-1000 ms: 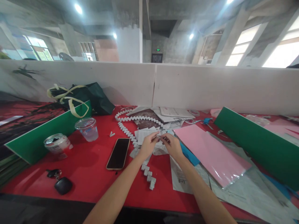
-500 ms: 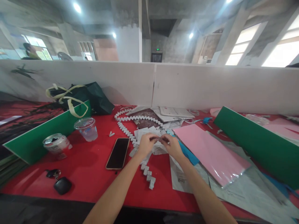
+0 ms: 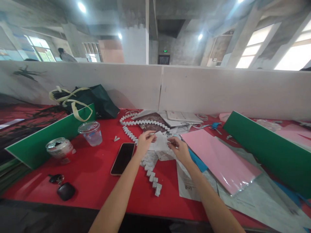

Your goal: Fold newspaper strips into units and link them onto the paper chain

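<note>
We note our left hand (image 3: 144, 144) at the left edge of a white paper slip (image 3: 160, 142), our right hand (image 3: 179, 149) near its right edge, fingers of both curled. Whether either pinches the slip, we cannot tell. It shows between our hands, over loose papers (image 3: 167, 156) on the red table (image 3: 94, 181). Folded-paper chain (image 3: 152, 177): near end between our forearms, far part looping beyond. Phone (image 3: 123, 158) left; pink folder (image 3: 218, 158) right.

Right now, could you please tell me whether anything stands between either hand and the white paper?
Nothing visible does: the left hand is at the left side of the white paper, the right hand near its right, though contact is unclear. The phone lies farther left, out of the way.
</note>
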A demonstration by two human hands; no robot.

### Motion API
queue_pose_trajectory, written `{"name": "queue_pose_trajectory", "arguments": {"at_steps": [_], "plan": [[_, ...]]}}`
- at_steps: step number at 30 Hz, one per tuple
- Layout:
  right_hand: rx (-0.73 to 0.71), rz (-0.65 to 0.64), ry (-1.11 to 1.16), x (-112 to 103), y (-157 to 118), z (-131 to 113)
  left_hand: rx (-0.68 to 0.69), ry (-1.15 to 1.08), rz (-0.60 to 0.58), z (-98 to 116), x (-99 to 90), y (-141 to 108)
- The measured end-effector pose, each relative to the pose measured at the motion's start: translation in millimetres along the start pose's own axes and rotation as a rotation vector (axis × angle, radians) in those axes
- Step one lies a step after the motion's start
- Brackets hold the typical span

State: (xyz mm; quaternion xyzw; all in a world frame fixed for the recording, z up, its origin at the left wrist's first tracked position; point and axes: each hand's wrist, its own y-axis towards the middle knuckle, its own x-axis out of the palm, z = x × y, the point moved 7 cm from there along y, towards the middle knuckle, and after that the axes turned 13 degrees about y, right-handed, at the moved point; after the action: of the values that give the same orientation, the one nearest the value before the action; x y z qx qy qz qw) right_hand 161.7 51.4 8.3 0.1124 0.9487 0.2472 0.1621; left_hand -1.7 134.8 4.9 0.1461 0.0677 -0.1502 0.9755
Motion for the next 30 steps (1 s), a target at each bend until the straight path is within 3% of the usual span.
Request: {"name": "queue_pose_trajectory", "arguments": {"at_steps": [2, 4, 12, 18, 24, 28, 30], "plan": [[-0.010, 0.032, 0.010, -4, 1, 0, -0.042, 0.076, 0.088, -6, -17.1, 5], [-0.011, 0.029, -0.003, -3, 1, 1, -0.059, 0.164, 0.094, -11, -24.8, 6], [-0.016, 0.012, -0.122, -3, -1, 6, 0.054, 0.538, -0.091, -6, -13.5, -15], [-0.028, 0.037, -0.118, -8, 0, 9, 0.253, 0.819, -0.156, 5, -13.7, -71], [-0.021, 0.041, -0.112, -8, -2, 17, 0.275, 0.762, -0.359, 6, -14.5, -139], [-0.018, 0.027, -0.118, -5, -2, 19, 0.250, 0.762, -0.525, 10, -5.9, -150], [-0.019, 0.023, -0.117, -4, -2, 20, 0.232, 0.792, -0.549, 10, 0.1, -147]]}}
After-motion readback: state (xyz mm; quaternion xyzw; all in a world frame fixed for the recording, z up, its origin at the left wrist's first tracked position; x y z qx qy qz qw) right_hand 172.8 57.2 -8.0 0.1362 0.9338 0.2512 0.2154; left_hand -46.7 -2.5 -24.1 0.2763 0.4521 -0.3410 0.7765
